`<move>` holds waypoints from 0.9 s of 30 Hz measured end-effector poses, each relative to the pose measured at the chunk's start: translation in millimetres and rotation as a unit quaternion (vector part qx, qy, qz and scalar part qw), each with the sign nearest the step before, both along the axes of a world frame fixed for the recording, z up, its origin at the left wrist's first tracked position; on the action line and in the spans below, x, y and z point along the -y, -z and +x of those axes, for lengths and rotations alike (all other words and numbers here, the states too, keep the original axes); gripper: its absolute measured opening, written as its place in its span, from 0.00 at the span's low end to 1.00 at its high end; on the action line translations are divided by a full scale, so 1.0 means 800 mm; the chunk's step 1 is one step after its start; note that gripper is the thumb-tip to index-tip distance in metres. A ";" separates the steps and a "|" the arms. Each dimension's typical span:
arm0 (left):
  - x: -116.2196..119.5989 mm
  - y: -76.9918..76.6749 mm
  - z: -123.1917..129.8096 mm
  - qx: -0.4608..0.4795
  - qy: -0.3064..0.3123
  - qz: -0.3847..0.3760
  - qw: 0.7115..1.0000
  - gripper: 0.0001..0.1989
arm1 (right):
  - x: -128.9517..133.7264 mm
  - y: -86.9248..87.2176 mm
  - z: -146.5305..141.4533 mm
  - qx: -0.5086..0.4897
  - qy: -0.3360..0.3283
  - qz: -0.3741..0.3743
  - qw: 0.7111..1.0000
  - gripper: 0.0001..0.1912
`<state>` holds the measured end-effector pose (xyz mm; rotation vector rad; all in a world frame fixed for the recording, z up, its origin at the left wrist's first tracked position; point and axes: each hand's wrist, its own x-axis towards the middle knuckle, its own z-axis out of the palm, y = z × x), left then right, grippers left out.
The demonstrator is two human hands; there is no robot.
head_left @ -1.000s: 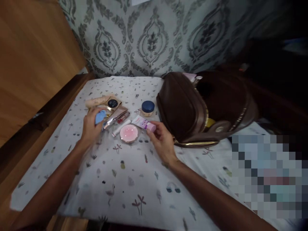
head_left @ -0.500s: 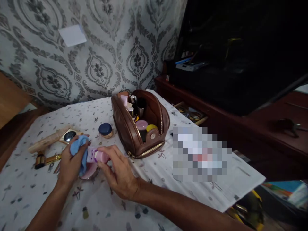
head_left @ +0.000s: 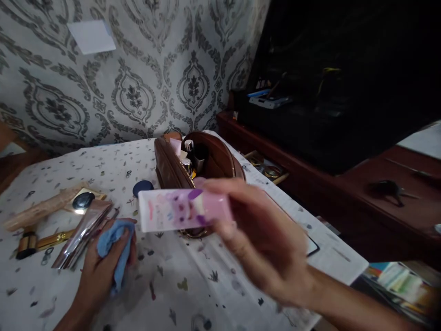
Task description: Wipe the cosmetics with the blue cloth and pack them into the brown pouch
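My right hand (head_left: 262,239), blurred by motion, grips a pink-and-white squeeze tube (head_left: 182,211) by its pink cap end. A purple cartoon print shows on the tube, which lies level in front of the brown makeup bag (head_left: 168,161). The bag is unzipped, with small bottles (head_left: 188,156) and other cosmetics inside; its front is partly hidden by the tube and hand. Lower left, my left hand (head_left: 103,257) is closed on a crumpled blue cloth (head_left: 119,248). Beside that hand lies a shiny metallic pink tube (head_left: 81,234).
At left on the patterned tablecloth (head_left: 186,294) lie a gold-trimmed compact (head_left: 82,201), a long beige item (head_left: 44,209) and a gold-and-black tube (head_left: 27,243). A blue-lidded jar (head_left: 143,187) stands by the bag. A dark red desk (head_left: 310,193) borders the right side.
My right hand has moved right and closer to the camera, carrying the squeeze tube away from the cloth. My left hand keeps the cloth. The round pink item under my hands no longer shows there.
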<state>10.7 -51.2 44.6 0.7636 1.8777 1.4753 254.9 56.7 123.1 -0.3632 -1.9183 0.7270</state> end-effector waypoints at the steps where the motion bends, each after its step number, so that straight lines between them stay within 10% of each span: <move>1: 0.000 0.002 0.000 -0.008 0.020 -0.002 1.000 0.23 | -0.008 -0.008 0.008 -0.007 0.033 -0.004 0.999 0.18; 7: -0.003 0.001 0.001 -0.053 0.021 -0.016 0.998 0.19 | -0.061 -0.042 0.042 -0.037 0.158 -0.005 0.987 0.13; 13: -0.005 -0.008 0.015 -0.074 0.003 -0.027 0.997 0.21 | -0.117 -0.045 0.045 0.162 0.144 0.048 0.975 0.15; 27: 0.000 0.004 0.009 -0.164 0.070 -0.047 0.983 0.21 | -0.178 -0.046 -0.009 0.523 0.088 0.191 0.826 0.05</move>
